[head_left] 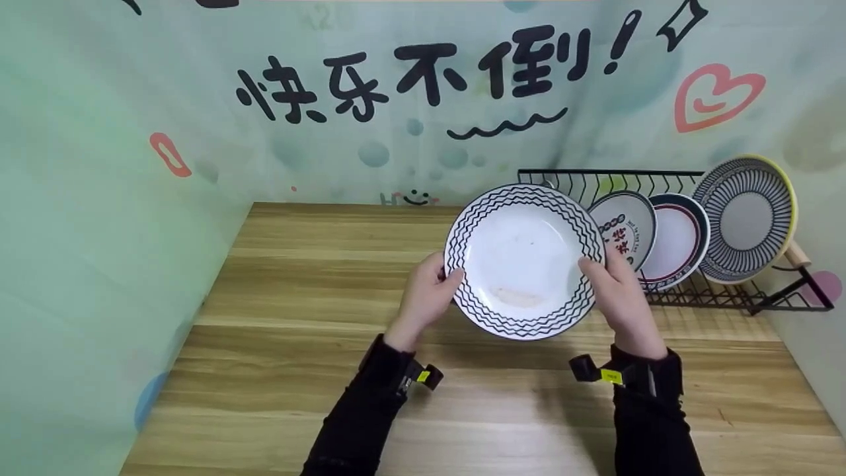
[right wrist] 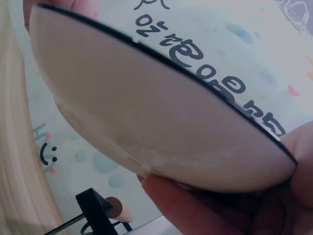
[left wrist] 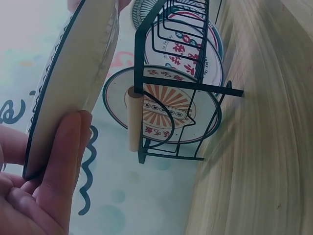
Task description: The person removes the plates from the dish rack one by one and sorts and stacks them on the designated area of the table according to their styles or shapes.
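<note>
A white plate [head_left: 525, 254] with black zigzag lines round its rim is held up over the table, its face toward the head camera. My left hand [head_left: 426, 294] grips its left edge, thumb on the rim and fingers underneath. On the opposite edge my right hand [head_left: 621, 301] holds it the same way. Both wrist views show the plate's pale underside [left wrist: 73, 63] with fingers curled beneath it; a dark line runs along the rim [right wrist: 186, 73]. Pale marks show on the plate's lower inner face.
Behind and right of the plate stands a black wire dish rack [head_left: 700, 297] with wooden handles. In it lean a plate with red characters [head_left: 618, 225], a dark-rimmed dish [head_left: 674, 241] and a yellow-edged plate [head_left: 747, 218]. A printed cloth [head_left: 330, 158] hangs behind the wooden table [head_left: 297, 383].
</note>
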The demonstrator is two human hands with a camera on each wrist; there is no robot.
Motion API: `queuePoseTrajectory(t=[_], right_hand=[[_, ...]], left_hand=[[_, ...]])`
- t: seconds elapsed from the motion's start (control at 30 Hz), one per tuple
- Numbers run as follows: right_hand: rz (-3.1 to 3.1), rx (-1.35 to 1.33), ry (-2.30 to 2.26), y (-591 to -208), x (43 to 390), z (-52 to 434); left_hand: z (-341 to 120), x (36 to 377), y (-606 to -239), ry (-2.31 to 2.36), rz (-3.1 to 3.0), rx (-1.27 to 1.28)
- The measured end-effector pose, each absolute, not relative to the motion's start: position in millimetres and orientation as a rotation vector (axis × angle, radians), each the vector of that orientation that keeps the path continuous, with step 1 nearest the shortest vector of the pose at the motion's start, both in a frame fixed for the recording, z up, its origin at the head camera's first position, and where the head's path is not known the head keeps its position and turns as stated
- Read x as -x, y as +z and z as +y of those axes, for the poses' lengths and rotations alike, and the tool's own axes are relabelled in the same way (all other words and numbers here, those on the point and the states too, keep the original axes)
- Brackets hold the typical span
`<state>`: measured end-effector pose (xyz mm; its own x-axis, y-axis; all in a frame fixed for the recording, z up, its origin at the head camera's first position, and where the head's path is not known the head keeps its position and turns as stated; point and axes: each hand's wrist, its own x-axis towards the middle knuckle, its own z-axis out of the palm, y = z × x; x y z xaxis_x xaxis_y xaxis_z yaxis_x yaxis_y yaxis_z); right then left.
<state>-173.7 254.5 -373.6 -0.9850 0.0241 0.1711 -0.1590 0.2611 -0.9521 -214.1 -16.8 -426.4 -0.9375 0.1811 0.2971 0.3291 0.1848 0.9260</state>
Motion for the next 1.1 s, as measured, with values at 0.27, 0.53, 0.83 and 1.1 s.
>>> queuePoseTrajectory(t=[0.27, 0.53, 0.83, 1.1], right_hand=[[-2.380, -0.212, 1.829, -377.0, 178.6, 253.9], [-2.425, -0.216, 1.814, -379.2, 180.2, 252.0], [-2.413, -0.226, 1.732, -378.7, 177.9, 248.2], [-2.341, -0.290, 1.486, -374.8, 175.2, 247.9]], left_hand=[[-20.8, 214.9, -423.1, -1.870, -2.331, 0.450], [-26.8, 214.9, -416.7, -1.928, -2.312, 0.401], [-32.0, 211.4, -410.3, -1.982, -2.246, 0.387], [-41.6, 213.5, -405.7, -1.870, -2.249, 0.342]])
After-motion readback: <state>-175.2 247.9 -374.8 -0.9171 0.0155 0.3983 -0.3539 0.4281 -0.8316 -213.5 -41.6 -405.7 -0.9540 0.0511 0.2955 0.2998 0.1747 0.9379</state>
